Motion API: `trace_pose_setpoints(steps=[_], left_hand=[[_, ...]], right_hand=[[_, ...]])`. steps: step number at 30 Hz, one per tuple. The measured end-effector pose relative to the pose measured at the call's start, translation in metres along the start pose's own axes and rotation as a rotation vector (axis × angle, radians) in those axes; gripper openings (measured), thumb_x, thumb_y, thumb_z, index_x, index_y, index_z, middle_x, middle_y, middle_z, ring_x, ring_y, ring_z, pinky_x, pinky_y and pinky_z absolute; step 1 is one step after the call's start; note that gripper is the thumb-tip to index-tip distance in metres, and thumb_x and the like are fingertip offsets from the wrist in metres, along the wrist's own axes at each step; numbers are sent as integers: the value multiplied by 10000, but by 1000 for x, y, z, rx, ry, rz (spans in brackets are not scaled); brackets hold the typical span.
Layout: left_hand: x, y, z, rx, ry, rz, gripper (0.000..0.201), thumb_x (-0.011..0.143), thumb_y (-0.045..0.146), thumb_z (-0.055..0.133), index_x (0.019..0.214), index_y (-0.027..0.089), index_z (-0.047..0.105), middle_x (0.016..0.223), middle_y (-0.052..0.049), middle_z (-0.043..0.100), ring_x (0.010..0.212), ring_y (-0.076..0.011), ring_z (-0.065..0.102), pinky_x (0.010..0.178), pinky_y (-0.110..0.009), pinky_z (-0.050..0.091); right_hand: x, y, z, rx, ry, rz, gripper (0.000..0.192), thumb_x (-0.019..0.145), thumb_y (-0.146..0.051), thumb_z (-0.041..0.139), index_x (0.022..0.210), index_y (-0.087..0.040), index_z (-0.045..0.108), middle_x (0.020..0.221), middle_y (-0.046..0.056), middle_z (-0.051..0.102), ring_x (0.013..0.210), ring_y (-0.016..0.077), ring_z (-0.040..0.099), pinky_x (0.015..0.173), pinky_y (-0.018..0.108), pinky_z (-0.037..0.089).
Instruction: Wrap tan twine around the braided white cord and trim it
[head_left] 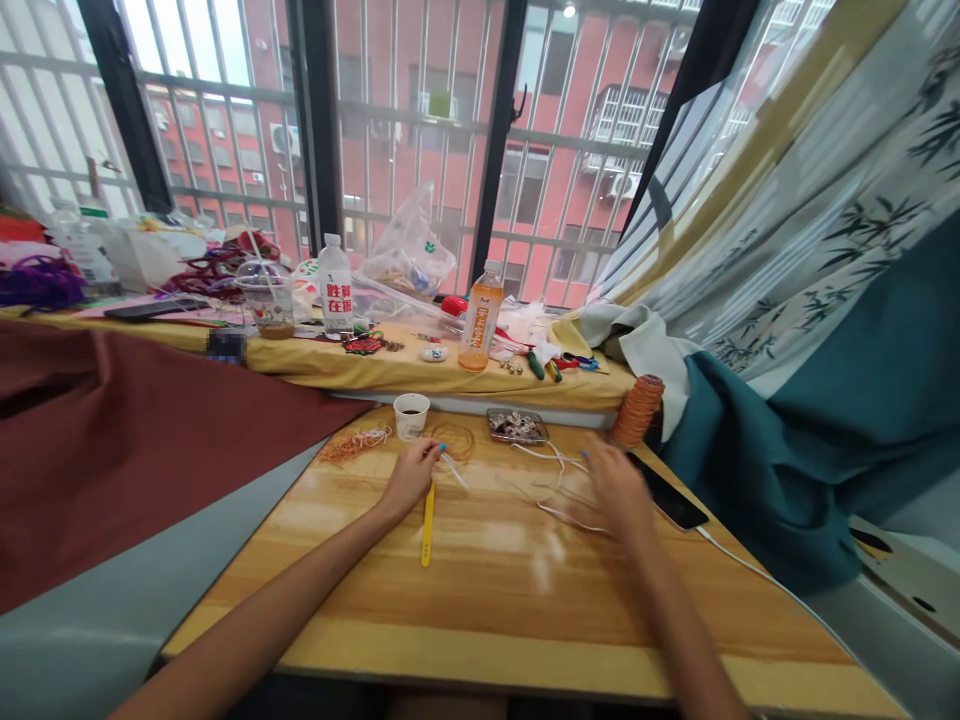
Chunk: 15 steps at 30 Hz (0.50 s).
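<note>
My left hand rests on the wooden table, its fingertips pinching the end of a thin white cord. A yellow stick lies just below that hand. My right hand is blurred and hovers palm down over loose white cords, fingers spread, gripping nothing that I can make out. Ahead of the hands stand a small paper cup, a coil of orange cord and a little tray of beads.
An orange thread spool and a black phone with a white cable lie at the right. A yellow-covered sill holds two bottles, a plastic cup, pliers and bags. A dark red cloth lies left, teal curtain right.
</note>
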<state>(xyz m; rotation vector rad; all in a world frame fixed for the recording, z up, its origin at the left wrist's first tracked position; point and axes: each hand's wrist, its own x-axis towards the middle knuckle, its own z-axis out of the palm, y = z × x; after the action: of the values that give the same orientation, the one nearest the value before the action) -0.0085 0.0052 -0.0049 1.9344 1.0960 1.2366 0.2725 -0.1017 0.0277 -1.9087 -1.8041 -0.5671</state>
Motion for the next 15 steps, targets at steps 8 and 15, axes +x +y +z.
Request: trace_pose_setpoints(steps=[8,15], left_hand=[[4,-6,1,-71,14,-60,273,742,361,398,728,141,561,638,0,534,634,-136,486,577,-225,357],[2,-5,-2,-63,5,-90,286,735,372,394,755,142,562,637,-3,536,627,-141,487,560,-226,357]], right_hand=[[-68,132,0,-265,-180,475,435,792,-471,278,1153,-323,470,1303,68,311,1100,282,404,861,513,313],[-66,135,13,-194,-138,407,469,763,-448,355,1162,-232,473,1266,128,331,1169,288,317,888,438,329]])
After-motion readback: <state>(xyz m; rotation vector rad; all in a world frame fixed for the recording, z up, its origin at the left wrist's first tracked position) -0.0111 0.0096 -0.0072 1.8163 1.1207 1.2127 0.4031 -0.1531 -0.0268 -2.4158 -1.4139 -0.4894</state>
